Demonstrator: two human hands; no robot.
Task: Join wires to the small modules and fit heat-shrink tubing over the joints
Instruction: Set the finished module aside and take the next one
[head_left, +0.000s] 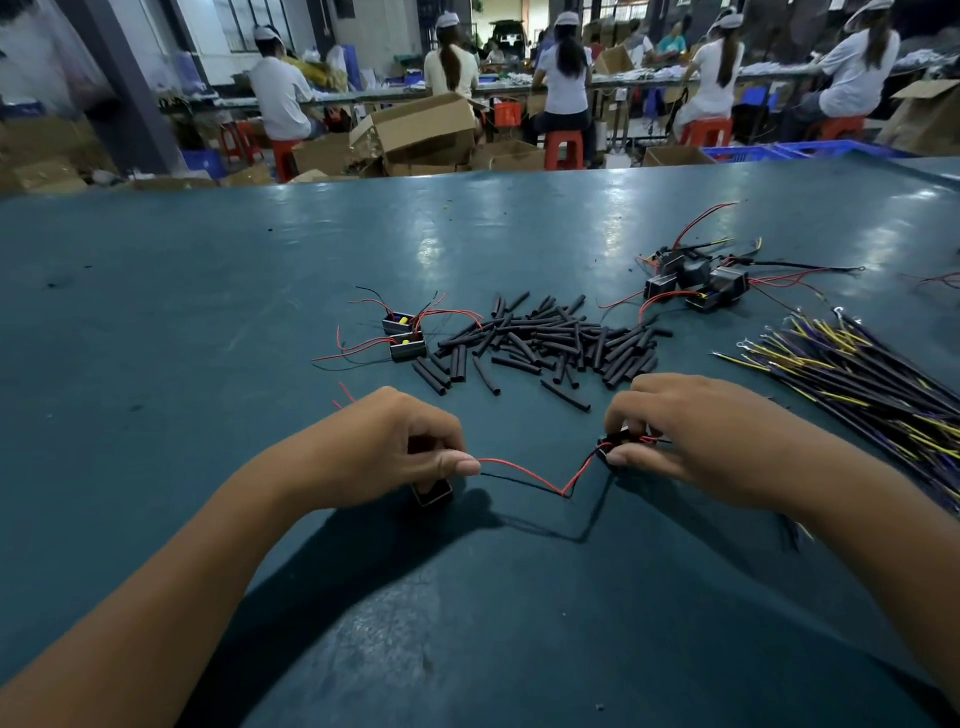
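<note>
Hands, left (387, 447) and right (691, 426), each grip a module; beyond them the heat-shrink tubing pile (545, 340) lies unused, so joints remain uncovered.

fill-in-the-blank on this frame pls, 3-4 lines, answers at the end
1. The left hand and right hand each hold a small module, and a ____ wire and a black wire run between them.
2. The heap of heat-shrink tubing on the table is ____ in colour.
3. The two loose modules with red leads lie to the ____ of that heap.
4. The bundle of yellow and dark wires lies nearest the ____ hand.

Answers: red; black; left; right
</note>
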